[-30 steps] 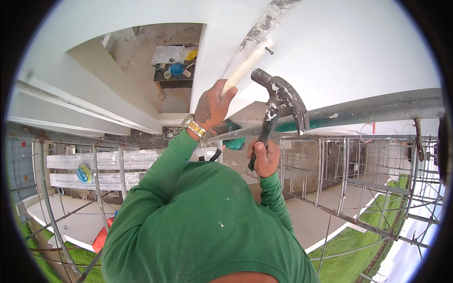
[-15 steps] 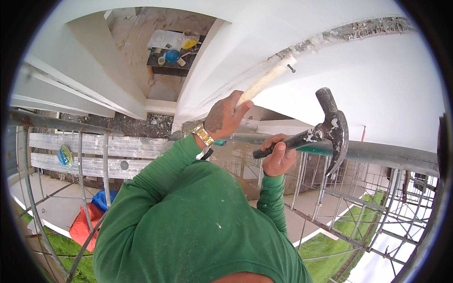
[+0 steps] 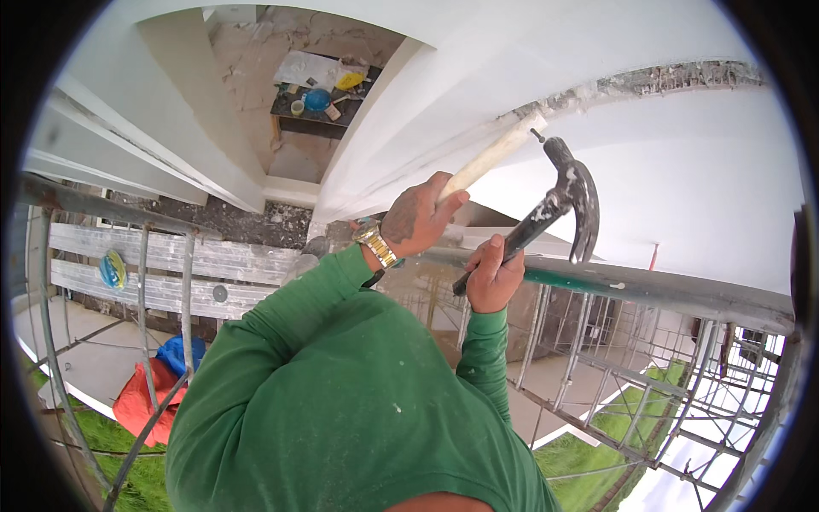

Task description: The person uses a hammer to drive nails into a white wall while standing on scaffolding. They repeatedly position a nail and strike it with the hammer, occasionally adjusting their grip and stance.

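My left hand (image 3: 415,213), with a metal-banded watch at its wrist, is closed around the lower end of a pale wooden stick (image 3: 490,158). The stick slants up and to the right against the white wall. From its far end a nail (image 3: 537,135) sticks out. In my right hand (image 3: 493,277) is the handle of a black claw hammer (image 3: 584,192), spattered with white. The hammer's striking face is right at the nail's head; whether they touch I cannot tell. Its claw curves down on the right.
A grey scaffold pipe (image 3: 657,288) runs across below the hammer. White-smeared planks (image 3: 171,258) lie at the left beside scaffold bars. A rough grey strip (image 3: 674,81) crosses the white wall. Through an opening, a dark table (image 3: 311,125) holds several things. A red cloth (image 3: 143,405) hangs lower left.
The hammer has swung left and up, bringing its face from well off the nail right to it. My right hand has shifted slightly left. The left hand still holds the stick.
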A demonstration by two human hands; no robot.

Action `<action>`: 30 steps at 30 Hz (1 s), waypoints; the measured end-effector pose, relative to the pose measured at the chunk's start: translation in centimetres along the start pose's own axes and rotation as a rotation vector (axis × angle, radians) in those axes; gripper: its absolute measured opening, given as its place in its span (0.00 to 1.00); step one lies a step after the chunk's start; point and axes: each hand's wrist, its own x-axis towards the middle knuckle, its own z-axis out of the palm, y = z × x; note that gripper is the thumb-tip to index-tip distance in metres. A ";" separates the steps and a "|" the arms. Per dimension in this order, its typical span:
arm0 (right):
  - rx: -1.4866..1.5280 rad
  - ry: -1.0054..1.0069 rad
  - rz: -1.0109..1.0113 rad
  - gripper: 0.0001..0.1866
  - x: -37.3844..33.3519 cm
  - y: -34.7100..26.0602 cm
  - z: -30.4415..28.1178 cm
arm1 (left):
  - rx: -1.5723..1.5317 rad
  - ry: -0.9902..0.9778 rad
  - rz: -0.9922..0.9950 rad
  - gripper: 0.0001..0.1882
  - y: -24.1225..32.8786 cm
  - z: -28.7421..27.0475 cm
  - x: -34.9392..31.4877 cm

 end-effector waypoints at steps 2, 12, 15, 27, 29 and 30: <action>0.047 -0.030 0.068 0.18 0.0 -1.3 -0.6 | -0.003 0.003 -0.015 0.26 0.0 -0.1 0.1; -0.240 -0.016 0.047 0.18 0.0 -1.0 -0.6 | -0.003 0.031 0.010 0.25 -0.4 0.7 -0.3; -0.072 0.037 -0.093 0.17 -1.2 -4.0 -1.8 | 0.009 0.045 -0.008 0.25 -0.4 0.4 -0.3; 0.025 0.071 0.053 0.18 -0.5 -3.3 -1.5 | -0.014 0.030 -0.061 0.26 -0.5 0.1 -0.3; 0.087 0.145 -0.115 0.18 -0.7 -3.3 -1.4 | -0.010 0.026 -0.059 0.25 -0.5 0.1 -0.3; 0.113 0.125 -0.172 0.19 -0.6 -2.9 -1.3 | -0.007 0.020 -0.066 0.25 -0.7 0.2 -0.3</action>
